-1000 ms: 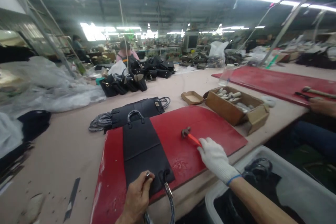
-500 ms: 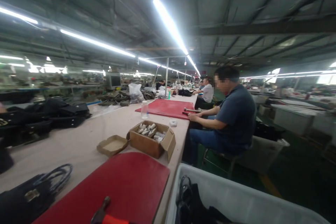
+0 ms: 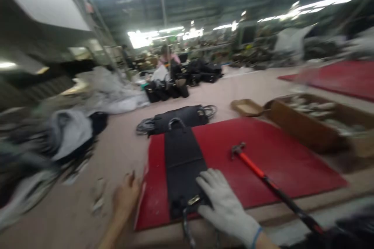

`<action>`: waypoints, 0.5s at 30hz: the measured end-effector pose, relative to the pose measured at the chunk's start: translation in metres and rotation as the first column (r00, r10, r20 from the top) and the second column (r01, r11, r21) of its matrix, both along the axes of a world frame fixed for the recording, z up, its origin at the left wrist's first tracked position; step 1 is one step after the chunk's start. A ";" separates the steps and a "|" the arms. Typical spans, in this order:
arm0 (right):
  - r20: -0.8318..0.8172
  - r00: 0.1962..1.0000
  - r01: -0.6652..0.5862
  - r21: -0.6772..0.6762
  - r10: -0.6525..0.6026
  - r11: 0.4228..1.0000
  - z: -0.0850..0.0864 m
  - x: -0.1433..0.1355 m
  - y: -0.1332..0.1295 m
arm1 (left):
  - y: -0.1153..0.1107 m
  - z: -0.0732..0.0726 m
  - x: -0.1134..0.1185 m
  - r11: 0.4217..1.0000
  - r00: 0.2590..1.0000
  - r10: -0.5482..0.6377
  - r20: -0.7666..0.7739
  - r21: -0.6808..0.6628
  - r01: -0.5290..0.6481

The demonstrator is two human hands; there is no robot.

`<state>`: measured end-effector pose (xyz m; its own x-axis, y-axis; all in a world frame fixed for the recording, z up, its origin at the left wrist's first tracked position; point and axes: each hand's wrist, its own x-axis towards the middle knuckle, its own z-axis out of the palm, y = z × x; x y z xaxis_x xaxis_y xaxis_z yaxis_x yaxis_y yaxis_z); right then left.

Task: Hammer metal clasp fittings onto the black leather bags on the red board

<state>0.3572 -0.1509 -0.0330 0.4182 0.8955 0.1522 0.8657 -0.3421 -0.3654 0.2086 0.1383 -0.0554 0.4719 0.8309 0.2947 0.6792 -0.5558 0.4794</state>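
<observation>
The black bag (image 3: pixel 184 163) lies between the left hand (image 3: pixel 127 193), too blurred to tell its grip, and the open, gloved right hand (image 3: pixel 222 204) at its edge.

The bare left hand (image 3: pixel 126 192) was blurred, its fingers (image 3: pixel 133 182) partly curled; whether they gripped anything could not be made out. The left forearm (image 3: pixel 112 229) slanted up from below. Well apart from it, the right hand (image 3: pixel 220 204), in a pale glove (image 3: pixel 230 216) with a blue edge at the wrist (image 3: pixel 255 237), was open, palm down, thumb (image 3: pixel 206 211) held away from the fingers.
</observation>
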 end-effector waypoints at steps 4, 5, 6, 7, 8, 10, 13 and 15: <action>0.006 0.999 -0.043 -0.016 0.043 0.999 -0.022 0.018 0.017 | 0.018 -0.004 -0.072 0.972 0.946 0.232 -0.227 0.010 -0.236; 0.024 0.999 -0.044 -0.018 0.045 0.999 -0.023 0.021 0.017 | 0.017 -0.008 -0.072 0.972 0.946 0.230 -0.229 0.019 -0.232; 0.044 0.998 -0.041 -0.023 0.042 0.999 -0.022 0.020 0.016 | 0.015 -0.012 -0.069 0.977 0.953 0.212 -0.216 0.026 -0.211; 0.067 0.997 -0.027 -0.031 0.029 0.999 -0.020 0.017 0.014 | 0.012 -0.015 -0.066 0.982 0.961 0.190 -0.202 0.029 -0.188; 0.095 0.996 0.005 -0.043 -0.001 0.999 -0.018 0.011 0.012 | 0.009 -0.018 -0.063 0.986 0.968 0.168 -0.188 0.028 -0.166; 0.151 0.983 0.115 -0.080 -0.102 0.990 -0.011 -0.007 0.007 | 0.005 -0.022 -0.064 0.991 0.979 0.131 -0.153 0.016 -0.131; 0.205 0.946 0.295 -0.215 -0.252 0.931 0.000 -0.042 -0.001 | 0.001 -0.024 -0.077 0.993 0.987 0.116 -0.108 -0.019 -0.119; 0.157 0.933 0.358 -0.352 -0.323 0.865 0.007 -0.060 -0.007 | -0.007 -0.025 -0.085 0.991 0.990 0.124 -0.066 -0.035 -0.127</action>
